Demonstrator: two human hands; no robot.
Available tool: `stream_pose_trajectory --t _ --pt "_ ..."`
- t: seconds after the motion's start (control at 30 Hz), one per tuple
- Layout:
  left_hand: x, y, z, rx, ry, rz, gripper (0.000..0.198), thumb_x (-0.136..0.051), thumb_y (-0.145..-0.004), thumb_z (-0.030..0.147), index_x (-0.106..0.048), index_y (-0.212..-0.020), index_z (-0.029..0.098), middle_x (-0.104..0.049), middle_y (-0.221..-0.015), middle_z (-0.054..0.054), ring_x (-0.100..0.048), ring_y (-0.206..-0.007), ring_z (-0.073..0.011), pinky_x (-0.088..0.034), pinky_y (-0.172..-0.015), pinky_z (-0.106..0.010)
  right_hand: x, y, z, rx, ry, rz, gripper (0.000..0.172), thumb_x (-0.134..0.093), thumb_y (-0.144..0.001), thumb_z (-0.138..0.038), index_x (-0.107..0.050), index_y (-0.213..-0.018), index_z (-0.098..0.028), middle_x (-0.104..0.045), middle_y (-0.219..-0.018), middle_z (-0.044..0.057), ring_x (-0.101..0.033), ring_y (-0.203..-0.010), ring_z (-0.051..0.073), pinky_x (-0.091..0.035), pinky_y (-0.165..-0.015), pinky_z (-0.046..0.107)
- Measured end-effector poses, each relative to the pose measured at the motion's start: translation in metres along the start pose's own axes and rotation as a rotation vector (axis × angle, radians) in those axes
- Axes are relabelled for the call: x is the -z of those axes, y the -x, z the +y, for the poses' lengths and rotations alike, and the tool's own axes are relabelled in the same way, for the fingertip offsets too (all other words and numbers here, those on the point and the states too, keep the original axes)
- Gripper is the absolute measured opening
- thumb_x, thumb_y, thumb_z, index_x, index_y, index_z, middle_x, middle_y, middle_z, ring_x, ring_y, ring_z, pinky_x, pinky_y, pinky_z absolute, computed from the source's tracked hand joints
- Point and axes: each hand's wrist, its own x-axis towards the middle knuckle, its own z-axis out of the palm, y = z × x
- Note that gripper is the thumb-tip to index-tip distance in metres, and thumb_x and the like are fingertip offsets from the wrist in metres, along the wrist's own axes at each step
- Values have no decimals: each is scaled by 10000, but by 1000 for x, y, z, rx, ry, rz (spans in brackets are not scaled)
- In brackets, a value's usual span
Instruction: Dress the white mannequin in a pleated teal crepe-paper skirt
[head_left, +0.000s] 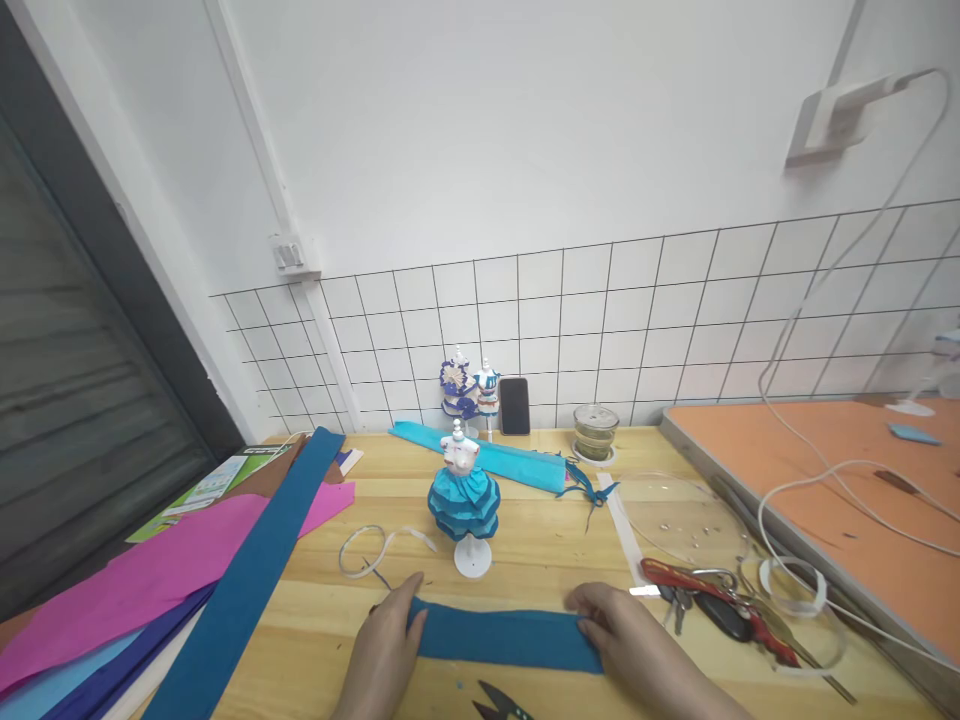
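A short strip of dark teal crepe paper lies flat on the wooden table near the front edge. My left hand rests on its left end, fingers pressed together on the paper. My right hand pinches its right end. Just behind the strip stands a small white mannequin on a round base, wearing a tiered light blue paper skirt.
Long teal, pink and blue paper sheets lie at the left. Thread snips sit at the front edge. A red key bunch, tape rolls, a clear lid, a glass jar, a phone and two more dressed mannequins stand behind. An orange board fills the right.
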Motion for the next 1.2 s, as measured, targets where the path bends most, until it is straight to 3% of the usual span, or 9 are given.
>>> stream_pose_trajectory --t 0.17,0.27,0.43,0.5,0.67,0.8,0.9,1.07,1.2 --pt "6 6 8 -81 -105 88 431 -343 -855 132 -578 -1217 133 -662 -1121 -156 -601 -1089 -296 -471 -918 -486 -1 -1 0 -3 -2 -8 172 -477 -697 -127 -609 -775 -205 -687 -770 21 -628 -765 205 -417 -670 244" --pt "2 12 18 -182 -120 87 345 -435 -878 226 -620 -1167 190 -667 -1138 -120 -581 -1124 -293 -471 -950 -465 -3 -2 0 0 -3 -1 178 -481 -681 -119 -611 -770 -202 -687 -779 23 -625 -762 206 -416 -669 246" --pt "-32 20 21 -641 -166 -35 388 -551 -858 390 -605 -1200 215 -627 -1264 -75 -578 -1162 -255 -518 -929 -323 -4 -2 2 7 -10 11 184 -490 -686 -130 -625 -787 -200 -695 -795 29 -631 -772 216 -420 -682 261" --pt "-46 20 17 -712 -176 -73 478 -585 -834 413 -547 -1276 232 -588 -1310 -64 -560 -1187 -258 -527 -915 -309 -4 -1 5 10 -18 16 192 -487 -698 -138 -632 -806 -203 -701 -799 27 -637 -775 215 -428 -687 263" --pt "-68 23 12 -683 -187 -93 554 -658 -766 475 -552 -1273 278 -576 -1319 -47 -561 -1182 -287 -530 -908 -352 -6 -2 13 27 -44 29 193 -490 -737 -160 -641 -851 -200 -699 -794 33 -650 -766 216 -465 -687 270" --pt "-76 31 21 -511 -209 -43 482 -675 -750 477 -616 -1188 285 -575 -1324 -41 -541 -1199 -302 -494 -948 -400 -6 3 8 75 -51 95 241 -440 -839 -197 -617 -1001 -178 -657 -996 90 -616 -939 226 -465 -825 309" --pt "-72 31 26 -442 -215 -53 460 -682 -727 509 -634 -1141 313 -572 -1329 -11 -537 -1200 -310 -491 -938 -415 -8 13 -5 180 -21 126 252 -419 -898 -224 -599 -1070 -186 -593 -1110 113 -556 -1062 224 -428 -922 320" --pt "-56 26 34 -497 -170 -168 421 -636 -742 558 -644 -1084 313 -541 -1362 1 -570 -1150 -298 -502 -882 -382 -26 22 -20 551 174 85 303 -490 -847 -101 -605 -1109 -203 -615 -1062 95 -573 -960 220 -486 -836 314" --pt "-55 28 41 -395 -186 -88 427 -607 -726 625 -680 -1001 308 -593 -1309 -9 -583 -1112 -312 -479 -883 -419 -39 18 -14 600 296 137 263 -538 -785 -47 -645 -979 -189 -651 -963 79 -575 -859 230 -499 -757 326"
